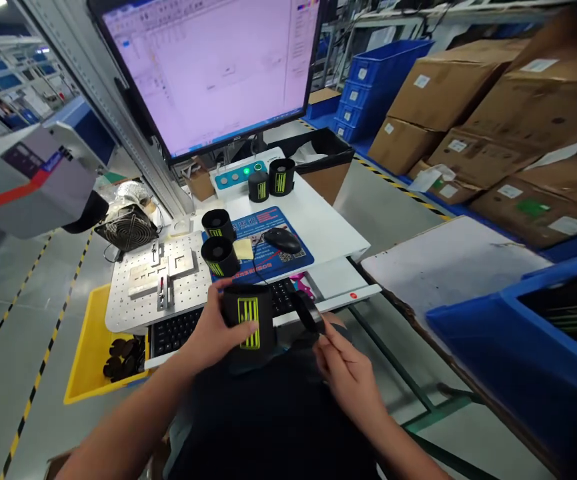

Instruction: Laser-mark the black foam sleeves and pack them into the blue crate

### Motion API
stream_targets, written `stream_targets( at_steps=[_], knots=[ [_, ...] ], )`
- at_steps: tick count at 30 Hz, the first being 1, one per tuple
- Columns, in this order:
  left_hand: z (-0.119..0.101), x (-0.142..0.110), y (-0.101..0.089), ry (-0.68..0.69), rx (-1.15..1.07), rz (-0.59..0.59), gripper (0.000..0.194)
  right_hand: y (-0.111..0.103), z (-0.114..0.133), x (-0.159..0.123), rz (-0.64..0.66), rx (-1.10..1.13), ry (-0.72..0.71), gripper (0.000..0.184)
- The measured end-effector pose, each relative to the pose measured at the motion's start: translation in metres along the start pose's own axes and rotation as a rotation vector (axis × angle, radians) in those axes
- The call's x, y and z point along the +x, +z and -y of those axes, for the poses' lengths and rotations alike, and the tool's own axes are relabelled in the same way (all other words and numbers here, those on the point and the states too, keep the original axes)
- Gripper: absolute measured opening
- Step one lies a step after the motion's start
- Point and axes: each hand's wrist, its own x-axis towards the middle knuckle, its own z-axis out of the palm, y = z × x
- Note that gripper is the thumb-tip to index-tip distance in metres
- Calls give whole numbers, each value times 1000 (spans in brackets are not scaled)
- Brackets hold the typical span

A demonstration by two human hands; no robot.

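Note:
My left hand (221, 327) is wrapped round a black cylindrical housing (263, 313) with a yellow-green striped label, thumb lying across the label. Held upright, it is over the keyboard drawer, close to my body. My right hand (343, 367) pinches a dark, flat, rounded piece (308, 311), tilted, just to the right of the housing and apart from it; its exact kind I cannot make out. Two similar black housings (219, 257) stand on the left part of the blue mouse pad (268, 267). Another labelled pair (281, 177) stands farther back by the button panel (238, 175).
A monitor (213, 73) hangs over the bench. A mouse (282, 240) lies on the pad, and a perforated metal fixture plate (188, 287) sits left, under a machine head (33, 180). A yellow bin (83, 340) holds black pieces. At right is a blue crate (513, 313).

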Motion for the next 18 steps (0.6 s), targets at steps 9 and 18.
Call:
stream_targets(
  at_steps=[9, 18],
  knots=[
    [-95, 202, 33, 481, 619, -425, 116, -47, -11, 8, -252, -123, -44, 70],
    [-85, 276, 44, 118, 730, -709, 81, -57, -27, 7, -153, -152, -86, 67]
  ],
)
